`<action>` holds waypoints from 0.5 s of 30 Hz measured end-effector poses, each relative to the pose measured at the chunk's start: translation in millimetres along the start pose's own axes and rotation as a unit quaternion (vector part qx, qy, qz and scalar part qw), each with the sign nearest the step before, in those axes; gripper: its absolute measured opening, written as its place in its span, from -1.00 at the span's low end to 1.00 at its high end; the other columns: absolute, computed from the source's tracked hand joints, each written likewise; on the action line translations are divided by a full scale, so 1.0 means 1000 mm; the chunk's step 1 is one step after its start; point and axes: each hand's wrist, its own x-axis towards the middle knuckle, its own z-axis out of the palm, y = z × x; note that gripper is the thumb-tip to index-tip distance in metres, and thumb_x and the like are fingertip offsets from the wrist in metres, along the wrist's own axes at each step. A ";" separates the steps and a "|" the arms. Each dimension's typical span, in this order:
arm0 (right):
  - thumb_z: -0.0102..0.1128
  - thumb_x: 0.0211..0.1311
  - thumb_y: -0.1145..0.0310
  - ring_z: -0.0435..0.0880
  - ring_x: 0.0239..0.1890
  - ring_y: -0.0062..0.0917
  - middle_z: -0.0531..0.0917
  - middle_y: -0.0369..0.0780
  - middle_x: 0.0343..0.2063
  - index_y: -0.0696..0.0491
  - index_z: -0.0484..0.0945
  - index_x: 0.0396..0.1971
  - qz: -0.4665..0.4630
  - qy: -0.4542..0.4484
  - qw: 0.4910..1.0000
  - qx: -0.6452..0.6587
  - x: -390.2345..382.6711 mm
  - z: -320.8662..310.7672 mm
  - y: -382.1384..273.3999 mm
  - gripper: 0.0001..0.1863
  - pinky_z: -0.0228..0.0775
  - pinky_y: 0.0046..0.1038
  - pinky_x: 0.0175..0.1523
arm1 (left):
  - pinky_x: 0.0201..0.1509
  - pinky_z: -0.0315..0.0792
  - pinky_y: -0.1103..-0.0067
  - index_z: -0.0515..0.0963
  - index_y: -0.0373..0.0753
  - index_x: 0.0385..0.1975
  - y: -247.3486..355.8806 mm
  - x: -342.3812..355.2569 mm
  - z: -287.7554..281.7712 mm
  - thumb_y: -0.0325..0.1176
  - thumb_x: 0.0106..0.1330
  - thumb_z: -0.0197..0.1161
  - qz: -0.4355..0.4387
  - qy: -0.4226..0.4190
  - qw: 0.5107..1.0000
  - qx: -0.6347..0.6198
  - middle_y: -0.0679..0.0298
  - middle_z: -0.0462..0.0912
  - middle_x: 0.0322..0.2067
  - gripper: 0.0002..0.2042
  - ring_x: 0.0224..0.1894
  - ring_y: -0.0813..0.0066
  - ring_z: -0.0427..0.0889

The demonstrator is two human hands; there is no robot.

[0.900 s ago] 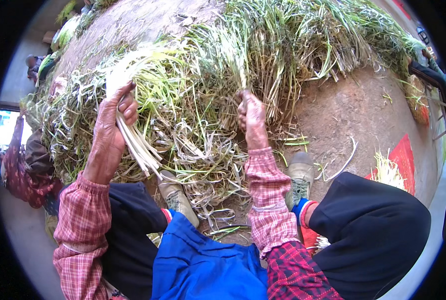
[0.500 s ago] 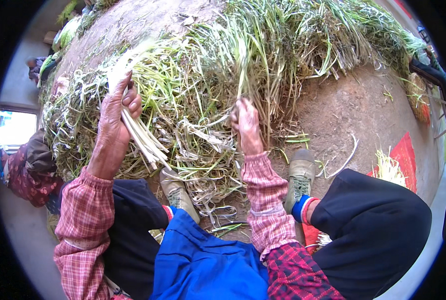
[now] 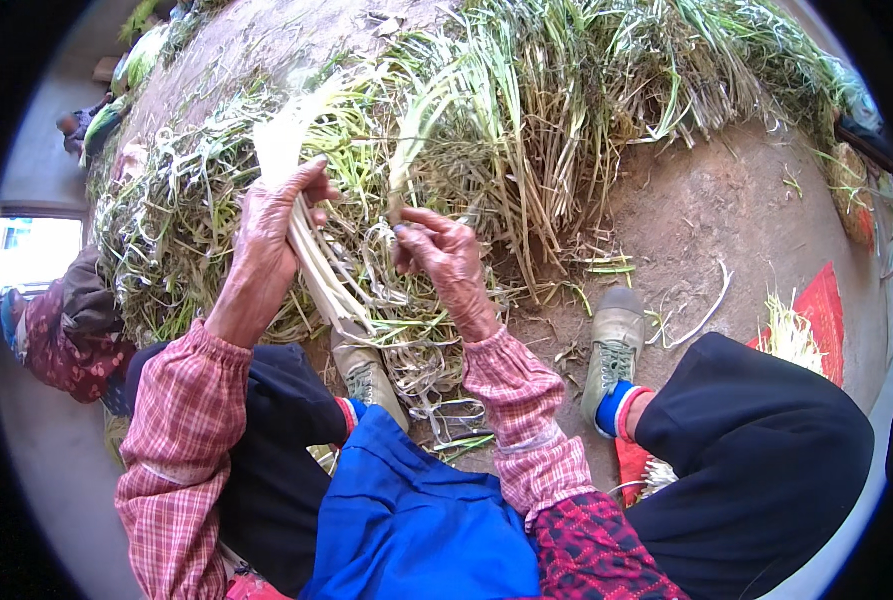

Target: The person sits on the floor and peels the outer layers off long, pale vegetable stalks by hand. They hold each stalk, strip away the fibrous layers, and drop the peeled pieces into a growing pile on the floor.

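Note:
My left hand (image 3: 264,245) is closed round a bunch of pale, whitish leafy stalks (image 3: 327,285). Their lower ends hang toward my shoe, and the tops above the fist are washed out by glare. To its right, my right hand (image 3: 445,262) pinches the lower end of a leafy stalk (image 3: 407,165) between thumb and forefinger. This one stands upright, brownish at the bottom and light green higher up. Both hands are above a heap of green and dried leafy stalks (image 3: 557,140) on the ground.
Peeled-off strips (image 3: 432,385) lie between my shoes (image 3: 612,345). At right, a red sheet (image 3: 825,310) carries cut pale stalks (image 3: 792,335). Another person's patterned sleeve (image 3: 72,335) shows at left, beneath a bright window (image 3: 35,250). More greens (image 3: 147,60) lie at the far left.
My right hand has come away from the heap, moving left with a stalk in its fingers. The left hand has shifted right with its bunch, so the hands are closer together.

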 end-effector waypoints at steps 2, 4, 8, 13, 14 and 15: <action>0.14 0.17 0.50 0.46 -0.62 -0.76 0.58 -0.30 -0.62 0.25 0.51 -0.13 0.024 -0.038 0.999 0.013 -0.002 0.007 0.007 -0.73 0.32 -0.71 -0.49 | -0.53 0.47 0.77 0.47 -0.39 -0.17 -0.010 0.006 -0.006 -0.38 0.09 0.33 -0.034 -0.029 0.998 0.047 0.17 0.63 -0.32 -0.66 -0.34 0.49 0.64; 0.14 0.16 0.50 0.46 -0.61 -0.76 0.59 -0.31 -0.60 0.23 0.51 -0.14 0.029 -0.051 0.998 0.031 -0.005 0.011 0.012 -0.74 0.32 -0.70 -0.48 | -0.51 0.48 0.78 0.46 -0.41 -0.12 -0.007 0.001 0.000 -0.40 0.10 0.31 -0.033 -0.024 0.993 0.109 0.10 0.62 -0.22 -0.63 -0.26 0.45 0.65; 0.19 0.09 0.48 0.53 -0.55 -0.70 0.62 -0.29 -0.57 0.22 0.55 -0.20 0.018 -0.064 0.997 -0.044 -0.007 0.011 0.018 -0.75 0.38 -0.65 -0.42 | -0.46 0.50 0.76 0.47 -0.41 -0.10 -0.011 0.002 0.001 -0.43 0.12 0.27 -0.036 -0.081 0.992 0.095 0.12 0.63 -0.22 -0.65 -0.20 0.45 0.63; 0.18 0.01 0.40 0.56 -0.57 -0.62 0.64 -0.20 -0.57 0.16 0.60 -0.29 -0.053 -0.087 0.981 -0.165 -0.007 0.018 0.015 -0.76 0.40 -0.54 -0.42 | -0.56 0.44 0.79 0.49 -0.41 -0.19 -0.017 0.003 -0.003 -0.38 0.15 0.25 -0.048 -0.072 0.987 0.138 0.12 0.65 -0.32 -0.72 -0.48 0.57 0.61; 0.18 0.00 0.38 0.56 -0.58 -0.61 0.64 -0.18 -0.57 0.15 0.60 -0.30 -0.052 -0.091 0.977 -0.183 -0.007 0.019 0.015 -0.75 0.41 -0.52 -0.42 | -0.57 0.43 0.79 0.48 -0.40 -0.19 -0.016 0.000 -0.002 -0.38 0.15 0.25 -0.052 -0.077 0.989 0.115 0.11 0.65 -0.33 -0.72 -0.51 0.58 0.60; 0.17 -0.01 0.38 0.55 -0.61 -0.61 0.61 -0.17 -0.61 0.15 0.61 -0.29 -0.057 -0.093 0.980 -0.168 -0.005 0.018 0.019 -0.75 0.39 -0.53 -0.43 | -0.58 0.43 0.79 0.48 -0.40 -0.19 -0.016 -0.001 0.001 -0.38 0.16 0.24 -0.055 -0.084 0.991 0.090 0.10 0.65 -0.33 -0.72 -0.54 0.59 0.59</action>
